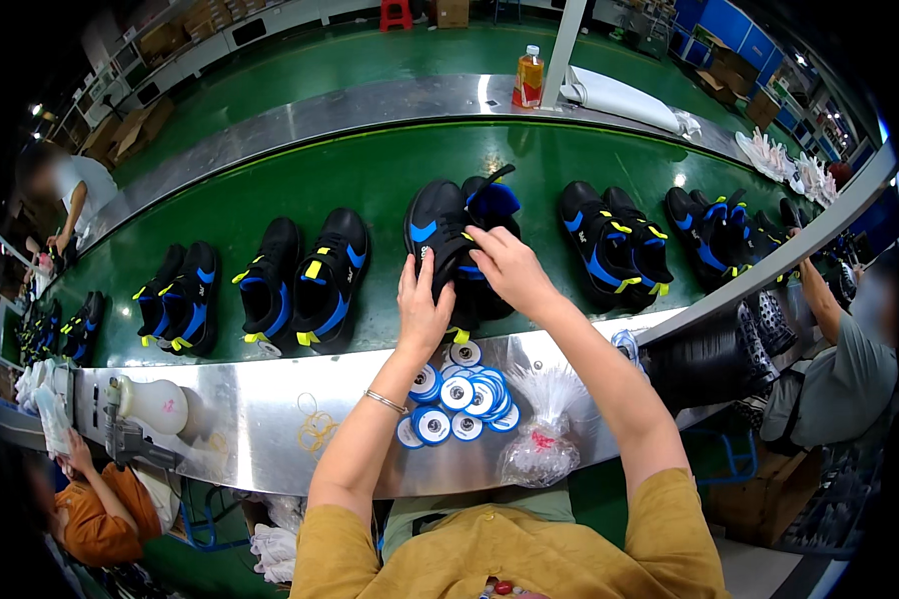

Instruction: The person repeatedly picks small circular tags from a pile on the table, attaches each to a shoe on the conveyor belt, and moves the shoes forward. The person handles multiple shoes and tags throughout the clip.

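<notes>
A black and blue sports shoe (437, 214) with yellow tabs lies toe-away on the green belt, right in front of me. My left hand (425, 304) holds its left side near the heel, fingers along the upper. From the right, my right hand (512, 268) reaches over with bent fingertips closed on the strap at the shoe's top; what lies under those fingers is partly hidden. Close against it is a second shoe (492, 200) of the same kind, its strap raised and blue lining showing, partly covered by my right hand.
Round blue-and-white tags (459, 392) lie piled on the metal ledge (260, 429), beside a clear plastic bag (539, 454) and rubber bands (316, 423). More shoe pairs (330, 270) stand along the green belt (390, 170). A slanted metal post (769, 250) crosses at right. Other people work at both sides.
</notes>
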A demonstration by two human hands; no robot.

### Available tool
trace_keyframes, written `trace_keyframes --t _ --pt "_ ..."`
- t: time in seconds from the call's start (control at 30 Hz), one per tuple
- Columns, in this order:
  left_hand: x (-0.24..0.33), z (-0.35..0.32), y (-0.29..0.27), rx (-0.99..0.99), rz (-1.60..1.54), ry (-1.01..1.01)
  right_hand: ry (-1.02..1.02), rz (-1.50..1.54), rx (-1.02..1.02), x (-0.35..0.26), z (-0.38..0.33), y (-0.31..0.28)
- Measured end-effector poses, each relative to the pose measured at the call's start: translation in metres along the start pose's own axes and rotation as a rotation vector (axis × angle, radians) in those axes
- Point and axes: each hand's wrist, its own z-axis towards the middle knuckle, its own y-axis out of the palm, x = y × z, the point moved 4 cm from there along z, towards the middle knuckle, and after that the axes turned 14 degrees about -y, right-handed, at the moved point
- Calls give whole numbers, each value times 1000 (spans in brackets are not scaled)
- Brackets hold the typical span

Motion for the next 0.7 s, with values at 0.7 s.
trace_keyframes --t 0.7 --pt "-50 32 -33 -137 -51 -319 -49 -285 -83 -22 -5 -10"
